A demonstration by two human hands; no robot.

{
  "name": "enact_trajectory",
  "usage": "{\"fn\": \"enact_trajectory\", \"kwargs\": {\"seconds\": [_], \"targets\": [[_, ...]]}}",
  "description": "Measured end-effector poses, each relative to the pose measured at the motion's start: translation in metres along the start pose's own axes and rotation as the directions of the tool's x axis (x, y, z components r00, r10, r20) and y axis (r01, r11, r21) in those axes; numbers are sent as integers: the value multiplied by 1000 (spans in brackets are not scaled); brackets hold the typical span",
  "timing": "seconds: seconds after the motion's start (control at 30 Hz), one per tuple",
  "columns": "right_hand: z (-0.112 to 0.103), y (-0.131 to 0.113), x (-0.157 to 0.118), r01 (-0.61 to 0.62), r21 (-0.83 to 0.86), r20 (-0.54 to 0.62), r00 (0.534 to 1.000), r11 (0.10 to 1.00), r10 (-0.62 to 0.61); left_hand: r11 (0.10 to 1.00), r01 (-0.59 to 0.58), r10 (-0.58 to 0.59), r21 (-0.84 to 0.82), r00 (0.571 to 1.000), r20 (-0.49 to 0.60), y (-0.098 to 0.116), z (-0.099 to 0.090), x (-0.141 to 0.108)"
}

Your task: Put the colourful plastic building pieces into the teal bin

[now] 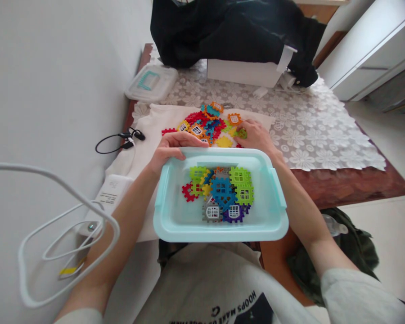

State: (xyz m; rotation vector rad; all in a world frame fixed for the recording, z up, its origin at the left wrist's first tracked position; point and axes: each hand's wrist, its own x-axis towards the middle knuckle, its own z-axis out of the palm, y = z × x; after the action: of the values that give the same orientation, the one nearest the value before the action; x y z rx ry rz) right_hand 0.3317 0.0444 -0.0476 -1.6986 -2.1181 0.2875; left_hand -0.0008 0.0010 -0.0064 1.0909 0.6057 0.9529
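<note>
- My left hand [178,148] curls over the far rim of a pale aqua plastic tray [219,234], fingers pressed together. Its thumb is hidden, so I cannot tell whether it grips or just rests.
- My right hand [251,137] bends fingers-down onto a lime-green plastic grid piece [242,133], at the edge of a loose heap of multicoloured notched plastic building tiles [202,128]. I cannot tell whether it pinches.
- A cluster of blue, green, grey and purple window-patterned tiles [222,191] lies inside the tray.
- The heap sits on a soft white cloth [148,126], over a lacy floral tablecloth [310,139] on a reddish-brown wooden surface [344,184].
- Risks: the notched edges could snag, so pulling one tile might drag others. The glossy tray could tip if pressed on one rim alone, spilling tiles. The soft cloth could also ruck under it.
</note>
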Motion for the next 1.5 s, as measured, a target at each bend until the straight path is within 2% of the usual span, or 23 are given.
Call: {"fn": "enact_trajectory", "kwargs": {"seconds": [0.23,0.57,0.7,0.8,1.13,1.37,1.5], "targets": [[-2,-2,1,15,-14,75,997,1000,-14,998,43,-43,-43,999,10,0,-3,1],[4,-1,3,9,3,10,1000,1000,-9,1000,-19,19,6,999,49,1,0,1],[4,-1,2,63,-13,51,997,998,-63,999,-39,39,6,999,32,0,0,1],[3,-2,1,96,-15,92,991,995,-94,1000,-9,9,-12,1000,29,0,-1,1],[7,-1,-1,124,-48,90,989,991,-119,1000,15,-15,2,999,34,4,1,1],[10,-1,1,123,33,-30,992,992,-122,1000,20,-20,11,1000,14,4,2,1],[9,1,6,73,181,-153,987,981,-45,1000,5,-5,14,1000,25,3,0,1]]}}
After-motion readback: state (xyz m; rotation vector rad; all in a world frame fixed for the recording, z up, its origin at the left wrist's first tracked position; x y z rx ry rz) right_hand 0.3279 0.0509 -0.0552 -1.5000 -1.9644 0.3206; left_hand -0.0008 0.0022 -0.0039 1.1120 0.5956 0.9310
